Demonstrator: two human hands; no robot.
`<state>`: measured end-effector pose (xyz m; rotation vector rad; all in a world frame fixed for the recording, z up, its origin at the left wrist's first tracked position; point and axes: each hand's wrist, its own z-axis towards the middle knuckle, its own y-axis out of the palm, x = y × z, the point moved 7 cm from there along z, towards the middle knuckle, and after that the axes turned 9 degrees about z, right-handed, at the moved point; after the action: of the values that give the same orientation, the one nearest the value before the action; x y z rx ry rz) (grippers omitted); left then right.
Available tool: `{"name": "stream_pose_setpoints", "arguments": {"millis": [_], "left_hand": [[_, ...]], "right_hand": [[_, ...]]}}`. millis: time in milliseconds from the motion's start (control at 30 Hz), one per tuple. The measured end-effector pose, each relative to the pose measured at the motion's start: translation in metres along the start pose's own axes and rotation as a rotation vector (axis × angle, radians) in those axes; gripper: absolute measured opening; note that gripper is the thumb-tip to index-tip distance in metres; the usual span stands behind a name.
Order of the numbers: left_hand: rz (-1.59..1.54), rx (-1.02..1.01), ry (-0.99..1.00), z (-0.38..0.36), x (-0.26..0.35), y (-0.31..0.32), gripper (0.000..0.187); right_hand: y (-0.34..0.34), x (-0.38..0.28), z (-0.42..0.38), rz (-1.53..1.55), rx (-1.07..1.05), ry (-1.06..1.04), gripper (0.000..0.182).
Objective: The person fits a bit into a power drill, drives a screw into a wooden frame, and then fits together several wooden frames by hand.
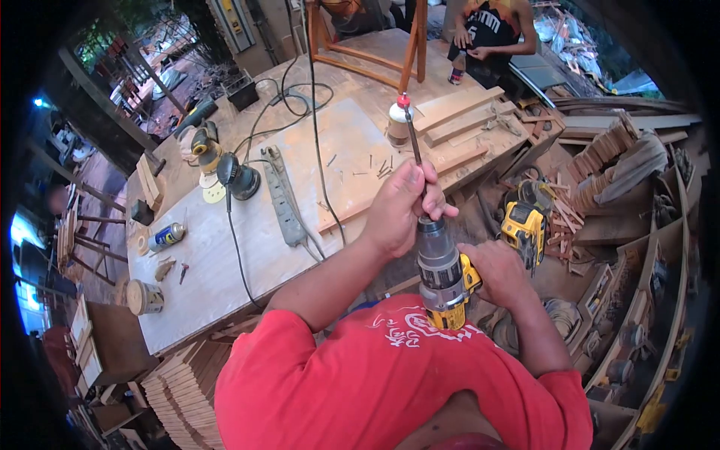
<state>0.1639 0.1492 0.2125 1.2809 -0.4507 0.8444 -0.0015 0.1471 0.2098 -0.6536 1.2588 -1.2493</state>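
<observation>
Nearest in the head view is the wearer's red shirt (352, 375), and just in front of it the drill (442, 281) stands with its body roughly upright, chuck uppermost. Held this close to the chest, it probably needs little effort to support and keeps the chuck within both hands' reach. The left hand (403, 206) pinches the long bit (415, 142) just above the chuck, its thumb and nearest fingers closed on the shank, the others loosely bent; that seems meant to guide or steady it. The right hand (495, 270) is wrapped about the drill's handle, fingers partly hidden, so I cannot tell whether one presses the trigger.

Both elbows are bent and spread, the forearms converging ahead of the chest. The bit points away over the table (199, 266), crossing before a white bottle (397, 131). Screws (382, 166) and timber strips (469, 116) lie beyond. The power strip (281, 199) sits by the sander (240, 180), presumably so the cords reach.
</observation>
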Motion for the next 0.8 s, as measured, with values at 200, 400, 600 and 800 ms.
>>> {"name": "stream_pose_setpoints", "arguments": {"millis": [200,400,600,800], "left_hand": [[-0.071,-0.021,0.029,-0.004,0.003,0.003,0.022],[-0.075,-0.074,0.058,-0.005,0.008,0.007,0.024],[-0.041,-0.054,0.073,0.0,0.009,0.005,0.024],[-0.022,0.014,0.053,0.006,0.0,-0.006,0.025]], "right_hand": [[-0.002,-0.004,0.003,0.005,0.015,-0.023,0.059],[-0.003,-0.004,0.005,0.001,0.04,-0.056,0.059],[-0.006,-0.002,0.01,-0.016,0.036,-0.051,0.059],[-0.006,0.007,0.016,-0.038,-0.002,-0.023,0.06]]}}
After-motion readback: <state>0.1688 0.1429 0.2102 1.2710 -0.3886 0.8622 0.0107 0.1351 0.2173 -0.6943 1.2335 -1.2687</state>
